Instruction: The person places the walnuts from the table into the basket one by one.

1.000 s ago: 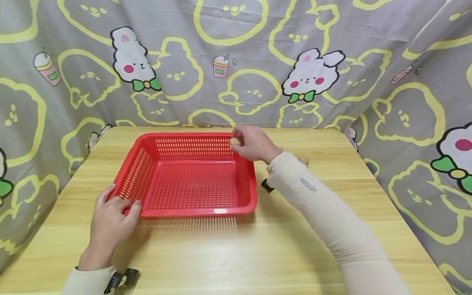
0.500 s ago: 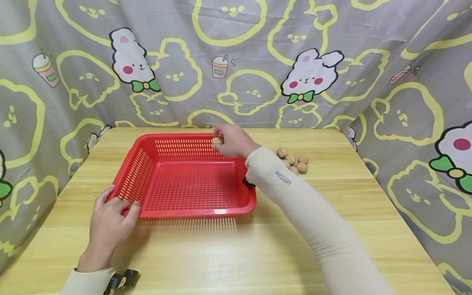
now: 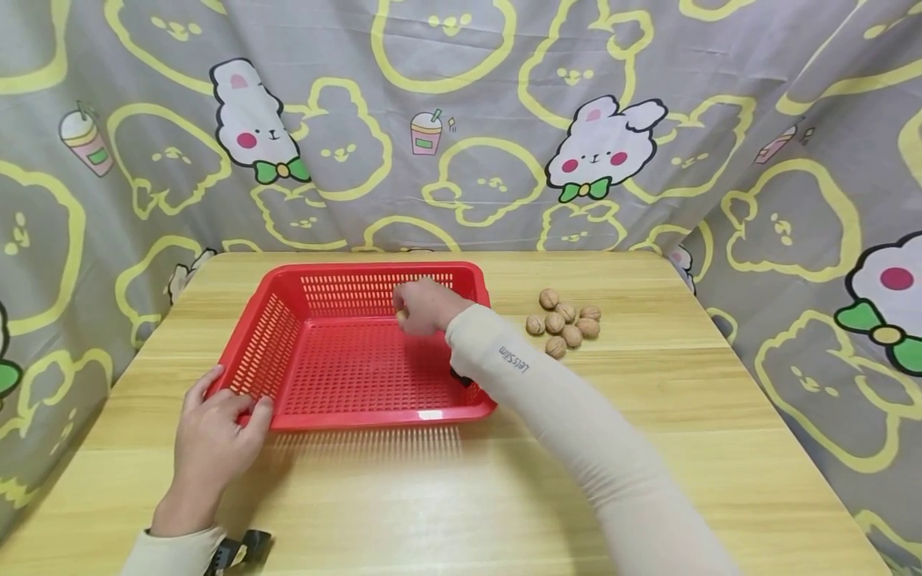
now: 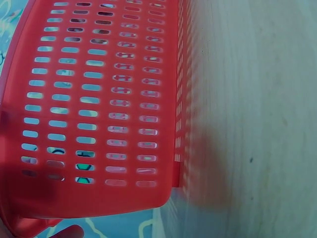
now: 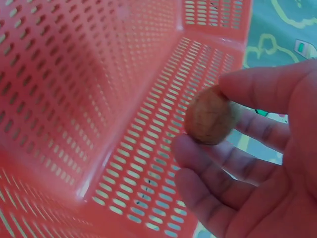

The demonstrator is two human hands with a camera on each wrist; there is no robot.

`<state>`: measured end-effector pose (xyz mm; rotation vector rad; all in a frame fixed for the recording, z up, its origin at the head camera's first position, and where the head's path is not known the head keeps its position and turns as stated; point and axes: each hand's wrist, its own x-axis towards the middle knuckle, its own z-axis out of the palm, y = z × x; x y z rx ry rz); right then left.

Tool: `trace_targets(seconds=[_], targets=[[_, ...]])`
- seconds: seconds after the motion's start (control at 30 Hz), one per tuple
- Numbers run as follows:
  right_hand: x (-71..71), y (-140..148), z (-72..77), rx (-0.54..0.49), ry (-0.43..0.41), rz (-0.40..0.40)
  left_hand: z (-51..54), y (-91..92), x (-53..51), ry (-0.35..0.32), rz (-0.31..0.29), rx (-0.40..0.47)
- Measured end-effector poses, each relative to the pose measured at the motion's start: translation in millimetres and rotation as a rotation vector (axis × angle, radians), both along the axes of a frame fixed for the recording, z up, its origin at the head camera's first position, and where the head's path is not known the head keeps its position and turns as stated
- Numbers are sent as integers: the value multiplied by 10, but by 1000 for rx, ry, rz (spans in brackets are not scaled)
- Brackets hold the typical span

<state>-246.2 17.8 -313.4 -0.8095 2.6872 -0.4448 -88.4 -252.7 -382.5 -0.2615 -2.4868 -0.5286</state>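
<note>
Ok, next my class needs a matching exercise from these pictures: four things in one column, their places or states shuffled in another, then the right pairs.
Things
1. Bare left hand
2. Bare right hand
3. Cluster of brown, wrinkled walnuts
4. Grey, yellow-patterned fabric curtain

Places or states
A. Hanging behind the pale wooden table
B. Holding one brown, rounded walnut
C. Gripping the red, rectangular plastic basket by its rim
D. Lying to the basket's right

Pairs: 1-C, 2-B, 3-D, 4-A

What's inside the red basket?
The right hand pinches a walnut over the red basket. No walnuts show on the visible part of its floor, but the hand and sleeve cover some of its right side; that bit is hidden.
</note>
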Motion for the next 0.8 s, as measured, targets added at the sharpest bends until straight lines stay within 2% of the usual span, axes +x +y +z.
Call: trace_targets(seconds=[0.23, 0.33, 0.6, 0.8], targets=[[65, -65, -127, 146, -100, -34, -6, 5, -8, 8, -1, 8], [86, -66, -163, 170, -127, -55, -6, 5, -2, 19, -5, 9], [111, -49, -174, 146, -182, -98, -18, 5, 13, 21, -9, 13], [100, -26, -84, 102, -192, -114, -8, 5, -1, 23, -18, 22]])
